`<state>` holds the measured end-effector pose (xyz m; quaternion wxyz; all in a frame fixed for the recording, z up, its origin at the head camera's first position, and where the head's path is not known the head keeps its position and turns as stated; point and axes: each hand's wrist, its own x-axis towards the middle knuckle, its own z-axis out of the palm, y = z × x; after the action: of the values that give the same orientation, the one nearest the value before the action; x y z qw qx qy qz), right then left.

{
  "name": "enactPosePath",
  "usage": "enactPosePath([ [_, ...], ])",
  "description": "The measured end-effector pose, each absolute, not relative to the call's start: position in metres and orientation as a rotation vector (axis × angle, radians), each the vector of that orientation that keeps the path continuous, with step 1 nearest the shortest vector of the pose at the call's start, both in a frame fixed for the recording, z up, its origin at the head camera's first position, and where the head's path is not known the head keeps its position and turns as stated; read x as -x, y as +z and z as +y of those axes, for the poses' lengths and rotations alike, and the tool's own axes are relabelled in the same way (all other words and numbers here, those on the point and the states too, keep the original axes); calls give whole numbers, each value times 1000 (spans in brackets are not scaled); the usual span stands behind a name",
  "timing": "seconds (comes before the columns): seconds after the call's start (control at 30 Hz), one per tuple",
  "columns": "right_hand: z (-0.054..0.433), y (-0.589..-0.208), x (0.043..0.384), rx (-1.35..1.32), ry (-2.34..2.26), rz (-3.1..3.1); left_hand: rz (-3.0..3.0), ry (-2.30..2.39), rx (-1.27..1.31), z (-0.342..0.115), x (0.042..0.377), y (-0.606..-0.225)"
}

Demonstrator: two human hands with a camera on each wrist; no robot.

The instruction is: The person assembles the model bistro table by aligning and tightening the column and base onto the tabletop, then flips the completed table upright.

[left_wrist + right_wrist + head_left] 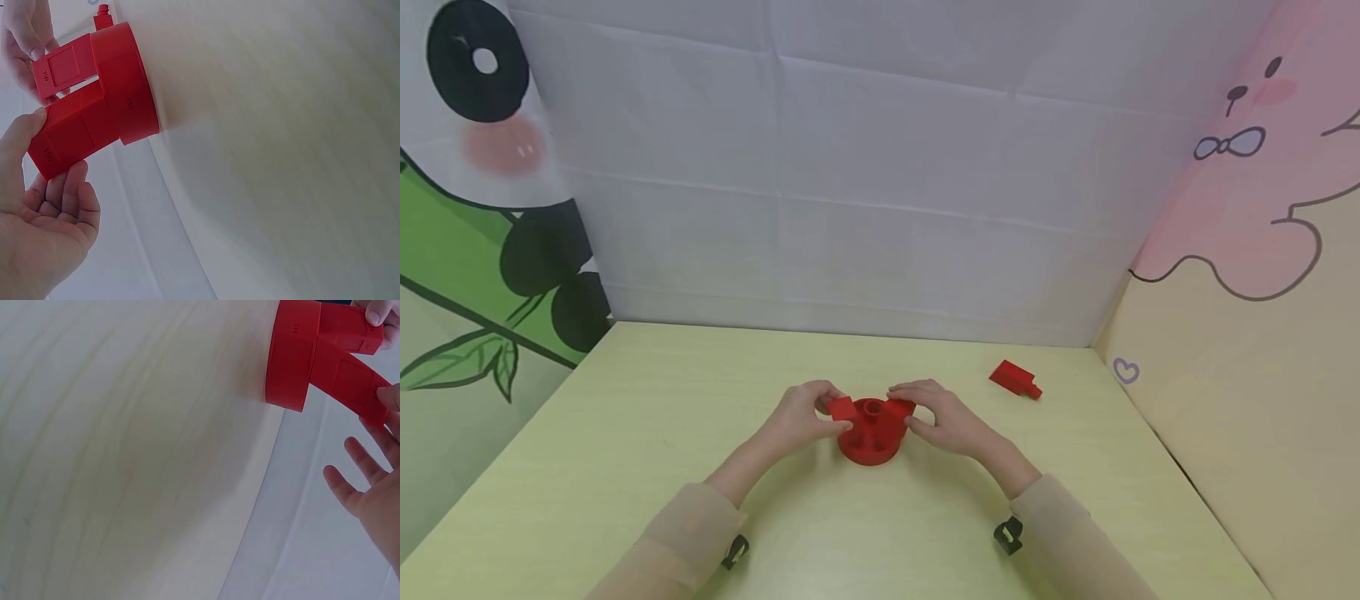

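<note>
On the table stands a round red plastic base point(870, 456) with a raised ring at its centre and slots around it. Two flat red blocks rise from it, tilted outward. My left hand point(797, 417) pinches the upper end of the left red block point(74, 132) between thumb and fingers. On the other side my right hand point(949, 418) pinches the top of the right red block point(349, 378), with some fingers spread away from it. Both blocks meet the base at their lower ends; the joint itself is hidden inside its rim.
A loose red piece point(1015, 379) with a narrow stub lies on the pale yellow table point(700, 375), to the back right. A white cloth wall point(850, 250) closes off the back, and printed panels stand at both sides. Black clips point(1008, 535) hang at the sleeves.
</note>
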<state>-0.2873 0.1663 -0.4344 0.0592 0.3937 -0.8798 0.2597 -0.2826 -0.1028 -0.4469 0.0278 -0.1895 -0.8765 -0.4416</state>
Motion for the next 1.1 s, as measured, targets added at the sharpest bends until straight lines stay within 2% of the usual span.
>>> enactPosePath([
  [1.1, 146, -440, 261, -603, 782, -2735, -2687, -1347, 615, -103, 283, -448],
])
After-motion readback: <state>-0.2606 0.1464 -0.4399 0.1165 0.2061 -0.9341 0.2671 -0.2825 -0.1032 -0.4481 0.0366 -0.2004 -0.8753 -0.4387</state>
